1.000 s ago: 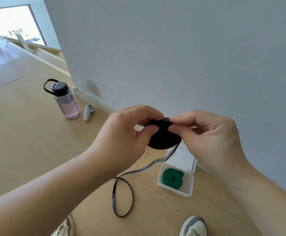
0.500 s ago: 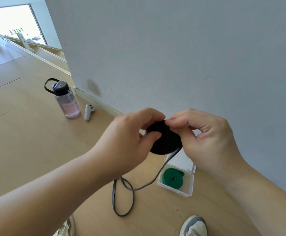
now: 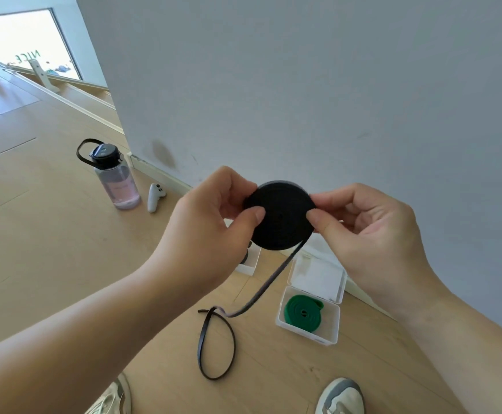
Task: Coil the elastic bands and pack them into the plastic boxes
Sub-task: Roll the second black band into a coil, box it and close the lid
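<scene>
Black coil (image 3: 279,218) between the fingers (image 3: 319,221)

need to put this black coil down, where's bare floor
Bare floor spreads left of the water bottle. A narrow strip between the loose loop trailing from the black coil and the open box holding the green band. Crowded by the wall: that box, a second box behind the left hand, the white controller.

Odds and ends by the wall

A clear water bottle (image 3: 117,180) with a black lid stands on the wooden floor (image 3: 34,249) – a white controller (image 3: 155,197) lies just beside it – both near the grey wall (image 3: 303,85); a bright window (image 3: 19,46) far left.
</scene>
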